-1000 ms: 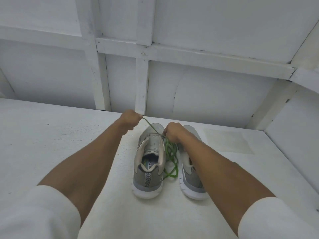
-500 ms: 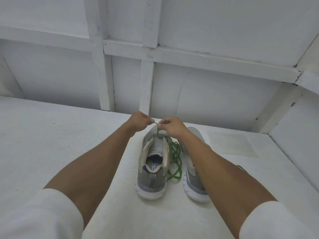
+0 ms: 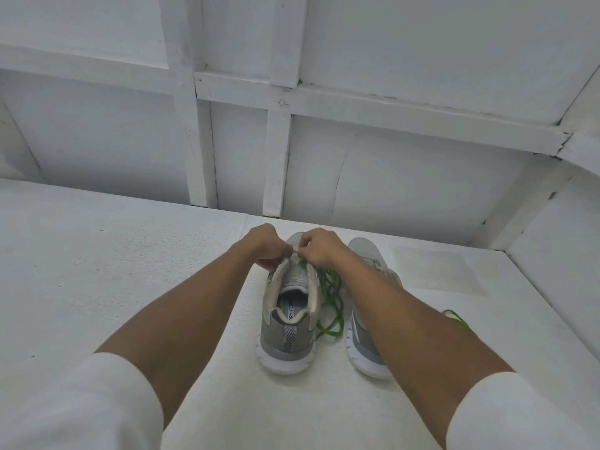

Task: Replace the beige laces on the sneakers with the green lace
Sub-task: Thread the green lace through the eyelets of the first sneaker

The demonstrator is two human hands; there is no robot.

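Both hands are working at the toe end of the left grey mesh sneaker with the white sole (image 3: 289,336), which stands heel towards me on the white worktop (image 3: 130,271). The left-hand grip (image 3: 266,246) and right-hand grip (image 3: 319,250) are each closed to a narrow pinch, fingertips almost meeting over the lowest eyelets. The right one holds the bright green cord lace (image 3: 331,300). The left appears to hold its tip, though that detail is too small to confirm. The rest of the lace lies in loose loops between this shoe and the matching right grey sneaker (image 3: 367,254), and a further green strand (image 3: 457,319) shows beyond my right forearm. Risks noted: the slack coils are overlapped, so a firm pull could draw them into a knot. The loops could also snag under the right sneaker's sole and drag it. The eyelet is hidden by the fingers, so the tip may miss the hole or fray.
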